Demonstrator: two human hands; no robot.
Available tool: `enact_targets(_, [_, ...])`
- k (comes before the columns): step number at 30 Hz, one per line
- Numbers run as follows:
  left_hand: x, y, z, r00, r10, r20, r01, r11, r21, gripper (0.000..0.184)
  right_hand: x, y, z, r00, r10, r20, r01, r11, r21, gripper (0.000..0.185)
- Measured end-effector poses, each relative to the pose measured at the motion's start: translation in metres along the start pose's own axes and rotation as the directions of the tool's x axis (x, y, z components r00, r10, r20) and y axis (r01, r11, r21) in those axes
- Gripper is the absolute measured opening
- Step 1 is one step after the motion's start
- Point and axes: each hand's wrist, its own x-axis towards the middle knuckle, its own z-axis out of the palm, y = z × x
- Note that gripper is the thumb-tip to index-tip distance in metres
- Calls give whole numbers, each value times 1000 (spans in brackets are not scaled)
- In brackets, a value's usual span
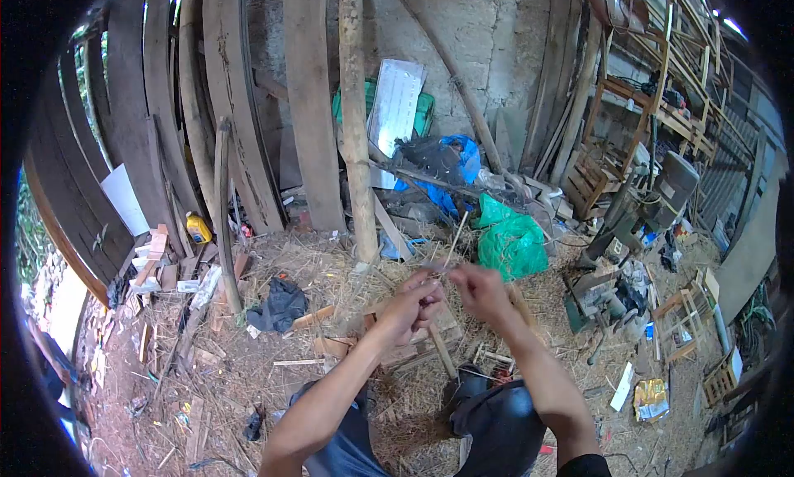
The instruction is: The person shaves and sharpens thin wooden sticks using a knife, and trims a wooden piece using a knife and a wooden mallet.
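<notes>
Both of my hands are raised close together above my knees. My left hand [407, 313] is closed, its fingers curled around a thin pale stick [456, 239] that points up and away from me. Right beside it, my right hand [483, 293] is closed too, thumb side toward the left hand. Between the two hands shows a small greyish piece [437, 268], blurred, and I cannot tell what it is or which hand grips it. Below the hands, a wooden pole [442, 351] slants down between my legs.
Straw and wood scraps cover the ground. A green plastic bag [514, 244] lies ahead, near a blue tarp [465, 159]. A wooden post [354, 130] stands in front. To the left are a black bag [279, 305] and a yellow bottle [198, 227]; to the right, a machine [637, 221].
</notes>
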Motion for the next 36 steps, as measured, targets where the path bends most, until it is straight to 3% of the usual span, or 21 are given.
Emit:
enact_targets(1, [0,2,-1,1000,-16,-15,16,999,-36,44,3,-9,-1,984,-139,116,141,990,-8,9])
enact_targets(4, [-2,8,1,999,-27,-31,26,999,-46,41,13,-11,-9,982,-86,166,98,993,-67,8])
enact_targets(13, [12,2,2,994,-4,-112,-3,998,-59,12,18,-3,-5,988,-136,70,146,975,-165,14])
enact_targets(18, [18,-4,-2,994,33,-101,-42,996,-84,16,16,12,-2,986,-146,81,159,969,-187,15])
enact_targets(20, [15,-4,-3,998,38,-56,-40,998,-40,33,17,28,-7,985,-157,71,167,972,-167,17])
enact_targets(21, [8,-3,3,998,37,-55,-39,998,-41,33,19,48,-21,993,113,-27,-116,958,-262,20])
enact_targets(22, [-5,-1,12,999,12,-46,-11,1000,4,38,18,62,-28,919,366,-149,-395,863,-316,22])
enact_targets(25, [-2,0,-4,999,42,-30,-40,997,64,41,-10,71,-27,871,461,-170,-487,854,-180,27])
enact_targets(30, [4,1,-3,994,57,-89,-49,995,90,41,5,12,-10,945,314,-94,-321,945,-67,22])
enact_targets(32, [4,1,1,997,44,-64,-39,996,77,41,5,2,0,998,-27,58,32,996,-87,17])
enact_targets(35, [-5,4,7,999,2,-40,2,995,100,41,9,10,2,999,49,19,-48,997,-59,15])
enact_targets(36, [-6,5,8,999,-17,-44,23,990,141,42,15,12,-3,984,175,-25,-175,984,-32,16])
